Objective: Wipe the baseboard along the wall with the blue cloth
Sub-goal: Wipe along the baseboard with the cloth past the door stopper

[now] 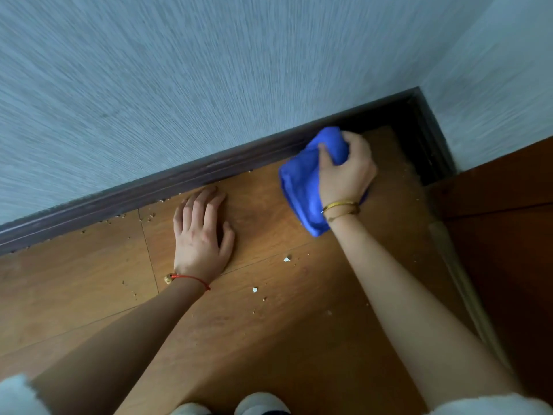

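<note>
Blue cloth [302, 181] hides baseboard [149, 190] section; wall [179, 70] texture blurred.

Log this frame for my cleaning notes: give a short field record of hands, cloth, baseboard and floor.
right hand: grips cloth, pressed to the baseboard near the corner
left hand: flat on floor, fingers spread
baseboard: dark, runs along the wall
floor: wood, with crumbs along the baseboard
</note>
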A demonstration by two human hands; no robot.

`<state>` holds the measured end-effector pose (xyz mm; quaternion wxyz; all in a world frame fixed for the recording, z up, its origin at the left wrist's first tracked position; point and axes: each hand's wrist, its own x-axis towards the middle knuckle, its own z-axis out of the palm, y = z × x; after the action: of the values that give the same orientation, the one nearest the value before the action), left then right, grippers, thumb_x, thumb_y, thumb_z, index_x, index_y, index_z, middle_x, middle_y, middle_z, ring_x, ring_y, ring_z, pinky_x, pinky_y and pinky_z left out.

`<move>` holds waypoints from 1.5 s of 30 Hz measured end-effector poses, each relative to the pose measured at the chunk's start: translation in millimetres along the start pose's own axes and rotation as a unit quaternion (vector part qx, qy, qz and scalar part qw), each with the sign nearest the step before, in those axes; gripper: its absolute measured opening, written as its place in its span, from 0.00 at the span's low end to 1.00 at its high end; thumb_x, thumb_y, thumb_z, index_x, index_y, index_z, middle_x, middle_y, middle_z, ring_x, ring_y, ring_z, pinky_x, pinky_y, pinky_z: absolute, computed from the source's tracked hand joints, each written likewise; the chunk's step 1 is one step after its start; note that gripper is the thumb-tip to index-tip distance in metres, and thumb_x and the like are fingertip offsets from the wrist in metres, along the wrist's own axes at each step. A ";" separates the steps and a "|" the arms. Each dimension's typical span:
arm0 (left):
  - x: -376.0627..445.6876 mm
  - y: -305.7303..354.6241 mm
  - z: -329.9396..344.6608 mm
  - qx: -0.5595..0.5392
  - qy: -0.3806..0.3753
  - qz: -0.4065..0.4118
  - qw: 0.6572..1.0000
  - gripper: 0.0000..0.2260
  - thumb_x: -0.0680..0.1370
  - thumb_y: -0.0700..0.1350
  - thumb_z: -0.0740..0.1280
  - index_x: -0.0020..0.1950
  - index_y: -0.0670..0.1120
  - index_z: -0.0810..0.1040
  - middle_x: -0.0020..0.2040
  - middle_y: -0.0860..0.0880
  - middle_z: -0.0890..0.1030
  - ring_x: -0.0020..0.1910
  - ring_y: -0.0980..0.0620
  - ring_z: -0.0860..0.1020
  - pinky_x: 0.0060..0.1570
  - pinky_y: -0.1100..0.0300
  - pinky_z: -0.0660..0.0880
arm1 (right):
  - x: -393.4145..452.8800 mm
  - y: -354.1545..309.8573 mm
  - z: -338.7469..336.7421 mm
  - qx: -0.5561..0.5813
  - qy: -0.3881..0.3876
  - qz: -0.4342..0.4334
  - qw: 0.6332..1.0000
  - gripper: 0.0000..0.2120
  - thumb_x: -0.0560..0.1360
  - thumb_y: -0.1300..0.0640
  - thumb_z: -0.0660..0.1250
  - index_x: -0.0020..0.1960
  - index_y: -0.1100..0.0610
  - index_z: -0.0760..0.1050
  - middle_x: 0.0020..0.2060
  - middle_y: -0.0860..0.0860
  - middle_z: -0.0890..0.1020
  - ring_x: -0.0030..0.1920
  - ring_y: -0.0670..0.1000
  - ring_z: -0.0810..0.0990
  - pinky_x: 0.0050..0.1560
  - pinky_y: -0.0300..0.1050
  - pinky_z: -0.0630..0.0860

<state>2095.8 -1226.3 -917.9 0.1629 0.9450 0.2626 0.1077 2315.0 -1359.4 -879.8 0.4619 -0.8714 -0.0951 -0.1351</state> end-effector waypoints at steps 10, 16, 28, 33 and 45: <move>0.5 -0.8 1.6 -0.001 0.012 0.008 1.000 0.22 0.79 0.48 0.60 0.73 0.43 0.72 0.72 0.41 0.72 0.71 0.41 0.69 0.75 0.40 0.59 | 31.5 -0.5 -9.7 -0.001 0.092 0.063 0.994 0.11 0.67 0.61 0.72 0.48 0.63 0.79 0.44 0.57 0.83 0.46 0.57 0.81 0.48 0.35 0.69; 0.7 -1.5 2.0 -0.003 0.018 0.010 1.000 0.22 0.79 0.48 0.60 0.72 0.43 0.72 0.72 0.41 0.73 0.69 0.41 0.68 0.74 0.39 0.60 | -25.0 -22.3 11.3 0.016 -0.058 -0.043 0.997 0.09 0.67 0.66 0.74 0.45 0.62 0.78 0.41 0.55 0.80 0.44 0.56 0.78 0.47 0.38 0.71; -10.7 -16.1 -13.5 -0.008 0.017 0.008 1.000 0.22 0.79 0.48 0.61 0.72 0.43 0.73 0.71 0.42 0.73 0.70 0.42 0.70 0.75 0.40 0.61 | -52.0 -50.7 23.3 0.023 -0.059 -0.031 0.997 0.08 0.66 0.67 0.73 0.44 0.62 0.78 0.40 0.56 0.80 0.43 0.58 0.78 0.46 0.42 0.70; -34.3 -47.3 -34.5 0.014 0.011 0.001 1.000 0.22 0.80 0.48 0.60 0.73 0.43 0.73 0.72 0.42 0.73 0.71 0.41 0.69 0.75 0.40 0.59 | -55.1 -51.9 25.1 0.039 -0.032 -0.009 0.999 0.08 0.67 0.64 0.73 0.45 0.61 0.79 0.41 0.54 0.82 0.44 0.55 0.79 0.46 0.38 0.71; -54.6 -82.2 -42.7 0.015 0.019 -0.047 0.999 0.24 0.79 0.49 0.59 0.74 0.43 0.72 0.74 0.43 0.72 0.73 0.39 0.70 0.78 0.41 0.57 | -89.4 -82.8 42.7 0.063 -0.076 -0.013 0.995 0.09 0.66 0.66 0.75 0.44 0.61 0.79 0.40 0.53 0.82 0.42 0.54 0.80 0.45 0.31 0.69</move>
<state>1999.7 -1178.1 -914.8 0.1482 0.9316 0.3118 0.1140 2212.8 -1281.6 -867.2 0.5054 -0.8470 -0.1497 -0.0688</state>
